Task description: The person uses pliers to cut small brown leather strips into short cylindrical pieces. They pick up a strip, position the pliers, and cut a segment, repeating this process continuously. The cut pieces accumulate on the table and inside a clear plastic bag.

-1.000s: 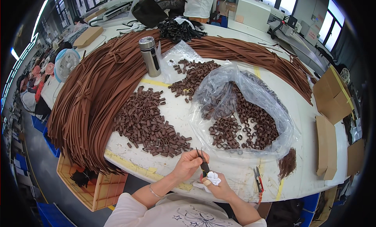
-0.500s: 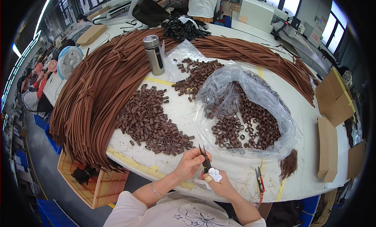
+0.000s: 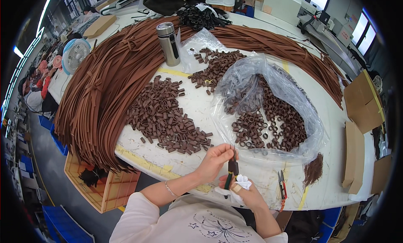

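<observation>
My right hand [image 3: 248, 194] grips a pair of long-nosed pliers [image 3: 229, 181] with dark green handles and thin dark tips pointing away from me. White cloth and a tan wrap cover some of its fingers. At the jaws, my left hand [image 3: 216, 162] has its fingers pinched together beside the tips; anything small between them is hidden. Left of my hands lies a heap of small brown strap loops [image 3: 168, 117]. Ahead to the right, a clear plastic bag [image 3: 308, 148] lies open with many rounder brown loops [image 3: 289, 127] in it.
Red-handled scissors [image 3: 282, 186] lie right of my hands, near a pile of brown scraps [image 3: 313, 169]. Long brown straps [image 3: 100, 88] arc around the table's far side. A steel flask [image 3: 169, 46] stands behind the loops. Cardboard boxes [image 3: 364, 102] line the right edge.
The head view has shifted a little. My left hand has moved right and up toward the plier tips, and the pliers now show more of their green handles.
</observation>
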Motion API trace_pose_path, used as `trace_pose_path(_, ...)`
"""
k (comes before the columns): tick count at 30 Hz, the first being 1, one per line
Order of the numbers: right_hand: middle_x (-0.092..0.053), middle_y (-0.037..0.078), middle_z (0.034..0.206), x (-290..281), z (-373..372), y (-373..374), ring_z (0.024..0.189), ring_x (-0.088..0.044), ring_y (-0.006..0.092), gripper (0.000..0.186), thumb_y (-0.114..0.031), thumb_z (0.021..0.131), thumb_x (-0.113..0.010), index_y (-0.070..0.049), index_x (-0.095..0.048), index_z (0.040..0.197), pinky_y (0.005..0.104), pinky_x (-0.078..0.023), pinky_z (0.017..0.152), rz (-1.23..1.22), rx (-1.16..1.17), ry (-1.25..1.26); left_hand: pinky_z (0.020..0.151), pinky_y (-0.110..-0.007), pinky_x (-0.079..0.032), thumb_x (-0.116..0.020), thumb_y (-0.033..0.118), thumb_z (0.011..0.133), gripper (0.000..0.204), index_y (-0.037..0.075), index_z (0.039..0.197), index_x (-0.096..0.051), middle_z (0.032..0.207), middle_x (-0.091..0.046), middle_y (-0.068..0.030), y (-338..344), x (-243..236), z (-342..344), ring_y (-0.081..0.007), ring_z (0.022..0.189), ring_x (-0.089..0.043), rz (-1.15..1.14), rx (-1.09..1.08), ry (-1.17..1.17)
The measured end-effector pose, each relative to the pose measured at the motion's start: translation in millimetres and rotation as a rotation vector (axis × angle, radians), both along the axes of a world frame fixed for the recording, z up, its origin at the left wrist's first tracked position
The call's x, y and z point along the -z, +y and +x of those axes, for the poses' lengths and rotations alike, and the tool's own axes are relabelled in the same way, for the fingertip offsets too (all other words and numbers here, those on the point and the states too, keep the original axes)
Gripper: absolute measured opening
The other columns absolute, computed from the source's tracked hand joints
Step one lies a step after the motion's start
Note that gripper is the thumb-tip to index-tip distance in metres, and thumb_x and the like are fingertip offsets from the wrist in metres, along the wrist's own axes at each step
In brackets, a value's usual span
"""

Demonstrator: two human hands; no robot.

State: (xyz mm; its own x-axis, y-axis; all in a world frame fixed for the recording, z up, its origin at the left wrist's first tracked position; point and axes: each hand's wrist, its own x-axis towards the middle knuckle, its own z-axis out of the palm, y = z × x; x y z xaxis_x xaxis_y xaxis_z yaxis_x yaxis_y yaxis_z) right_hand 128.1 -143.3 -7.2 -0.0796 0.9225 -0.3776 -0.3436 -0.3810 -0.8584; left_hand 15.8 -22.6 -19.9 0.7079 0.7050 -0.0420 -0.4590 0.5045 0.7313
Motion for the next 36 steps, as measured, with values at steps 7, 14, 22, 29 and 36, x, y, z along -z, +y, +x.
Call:
trace_pose_path(7, -0.056, 0.007, 0.094, -5.7, 5.9, -21.0, 0.087, -0.053, 0.0140, 0.023, -0.009, 0.080, -0.052, 0.003, -0.053, 0.100, 0.0276, -0.041, 0.079, -0.055, -0.029, 0.007, 0.070, -0.030, -0.041, -0.056, 0.007, 0.073, 0.024, -0.002, 0.094, -0.053, 0.087, -0.058, -0.0097, 74.1, -33.6, 39.8, -0.0194, 0.075, -0.052, 1.631, -0.241, 0.813)
trace_pose_path(14, -0.056, 0.005, 0.091, -12.7, 11.9, -38.2, 0.083, -0.051, 0.0098, 0.023, -0.009, 0.079, -0.054, 0.002, -0.053, 0.100, 0.0234, -0.040, 0.074, -0.010, -0.015, -0.108, 0.069, -0.034, -0.040, -0.059, 0.008, 0.066, 0.009, 0.003, 0.074, -0.057, 0.078, -0.057, -0.0073, 89.3, -28.2, -27.5, -0.0230, 0.078, -0.051, 1.607, 0.081, 1.308)
trace_pose_path(22, -0.056, 0.006, 0.090, -24.8, 5.2, -11.5, 0.085, -0.049, 0.0089, 0.028, -0.012, 0.080, -0.053, 0.001, -0.052, 0.105, 0.0229, -0.039, 0.075, 0.158, -0.093, -0.353, 0.059, -0.027, -0.042, -0.058, 0.001, 0.068, 0.008, 0.000, 0.074, -0.054, 0.067, -0.057, -0.0081, 88.7, -8.7, -29.6, -0.0171, 0.064, -0.052, 1.176, -0.056, 0.837)
trace_pose_path(29, -0.056, 0.008, 0.101, -23.2, 4.6, -1.1, 0.094, -0.051, 0.0137, 0.029, -0.012, 0.082, -0.049, 0.002, -0.051, 0.107, 0.0263, -0.040, 0.082, -0.065, -0.148, 0.105, 0.044, -0.021, -0.039, -0.057, -0.004, 0.071, 0.008, 0.001, 0.073, -0.052, 0.066, -0.056, -0.0072, 49.6, -27.6, -26.0, -0.0095, 0.049, -0.049, 0.143, 0.168, 0.187)
trace_pose_path(36, -0.055, 0.014, 0.104, -22.4, 5.2, -4.2, 0.098, -0.052, 0.0206, 0.032, -0.019, 0.084, -0.049, 0.003, -0.050, 0.107, 0.0318, -0.042, 0.084, -0.095, -0.167, 0.349, 0.045, -0.020, -0.038, -0.058, 0.005, 0.075, 0.025, -0.003, 0.098, -0.055, 0.068, -0.055, -0.0047, 43.1, -26.4, -29.5, -0.0080, 0.050, -0.048, 0.062, 0.248, 0.028)
